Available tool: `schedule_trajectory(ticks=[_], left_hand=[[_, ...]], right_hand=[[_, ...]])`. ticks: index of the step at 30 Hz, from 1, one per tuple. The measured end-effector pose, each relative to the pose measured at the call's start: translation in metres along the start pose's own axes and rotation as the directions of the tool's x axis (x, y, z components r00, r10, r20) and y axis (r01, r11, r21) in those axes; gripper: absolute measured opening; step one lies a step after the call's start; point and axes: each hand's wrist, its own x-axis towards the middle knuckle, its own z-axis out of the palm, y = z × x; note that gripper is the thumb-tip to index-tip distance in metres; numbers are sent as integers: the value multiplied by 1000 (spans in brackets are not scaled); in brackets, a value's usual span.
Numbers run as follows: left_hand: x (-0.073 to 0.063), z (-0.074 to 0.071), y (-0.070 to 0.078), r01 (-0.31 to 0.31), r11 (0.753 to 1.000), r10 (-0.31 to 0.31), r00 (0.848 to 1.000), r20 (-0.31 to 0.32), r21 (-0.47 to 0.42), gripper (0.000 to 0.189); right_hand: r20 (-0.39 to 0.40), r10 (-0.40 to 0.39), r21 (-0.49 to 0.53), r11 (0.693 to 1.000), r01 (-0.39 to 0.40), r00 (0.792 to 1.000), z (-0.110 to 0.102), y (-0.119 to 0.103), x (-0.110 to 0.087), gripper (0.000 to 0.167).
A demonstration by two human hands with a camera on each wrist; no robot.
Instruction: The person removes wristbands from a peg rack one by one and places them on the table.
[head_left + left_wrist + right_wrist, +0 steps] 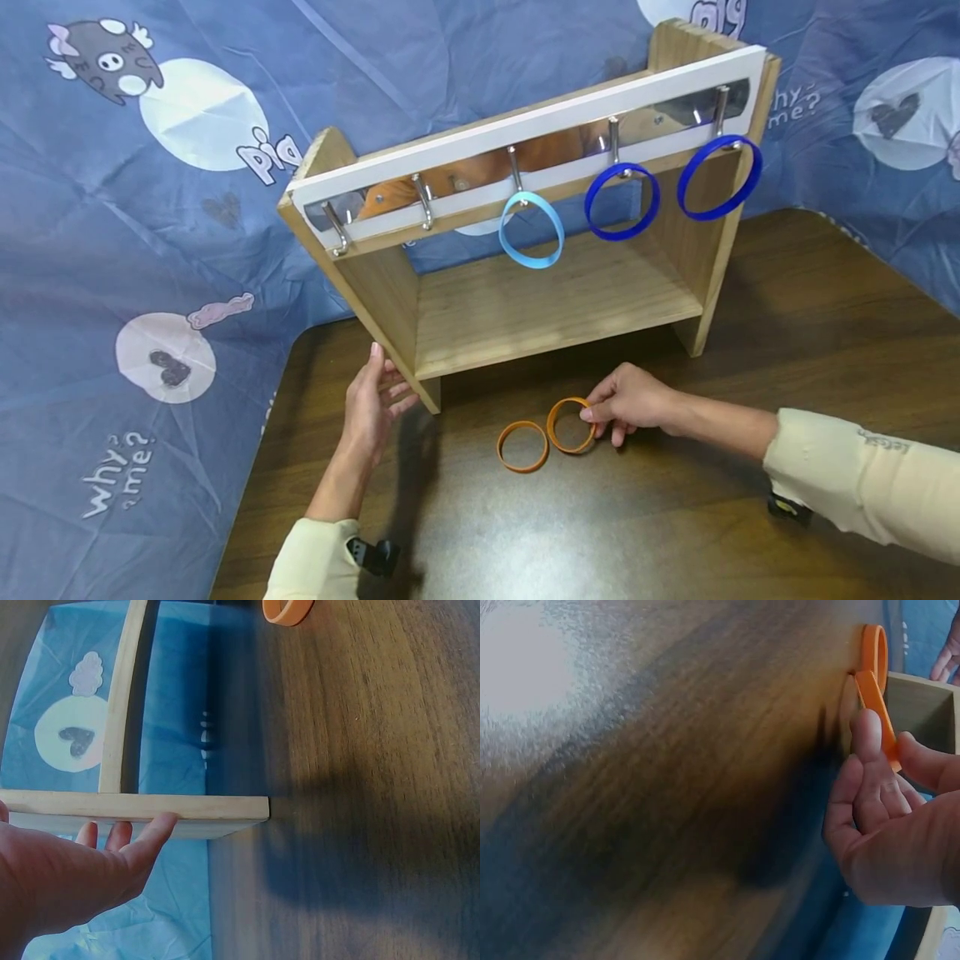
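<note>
My right hand (630,400) pinches an orange silicone wristband (551,427) between thumb and fingers at its right edge. In the right wrist view this wristband (877,712) tilts up from the table. Close to its left, a second orange wristband (501,450) lies on the table. My left hand (369,408) rests against the lower left side panel of a wooden rack (558,304). The left wrist view shows its fingertips (161,823) touching that panel, not wrapped round it. A light blue wristband (561,237) hangs from the rack's middle hook, and two dark blue wristbands (655,204) hang from the hooks to its right.
Several metal hooks line the rack's white-edged front strip (450,150); the two left hooks (424,208) carry no band. The rack stands at the back of a dark wooden table (570,533). A blue printed cloth (187,275) hangs behind.
</note>
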Motion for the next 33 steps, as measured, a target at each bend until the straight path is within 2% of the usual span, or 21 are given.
schedule_trajectory(ticks=[9,14,19,22,26,30,33], left_hand=[[0,1,2,-6,1000,6,1000,2,4,46],[0,2,2,-12,1000,12,1000,7,6,46],[0,2,3,-13,1000,13,1000,-1,4,47],[0,3,3,-4,1000,4,1000,-5,0,48],[-1,2,3,2,1000,-2,1000,-1,-2,48],[-1,2,3,-1,1000,1,1000,6,3,49],[-1,1,2,0,1000,0,1000,7,2,48]], right_hand=[[-61,54,-59,997,-58,997,8,1,4,18],[-113,52,-193,978,-73,992,8,-3,4,13],[-138,-19,-339,940,-29,990,4,-8,2,10],[-153,-76,-375,927,14,985,0,-15,-1,12],[-176,-134,-333,940,69,975,-5,-25,-5,15],[-208,-182,-209,968,138,961,-8,-35,-8,20],[-246,-216,-127,974,190,945,-10,-43,-9,21]])
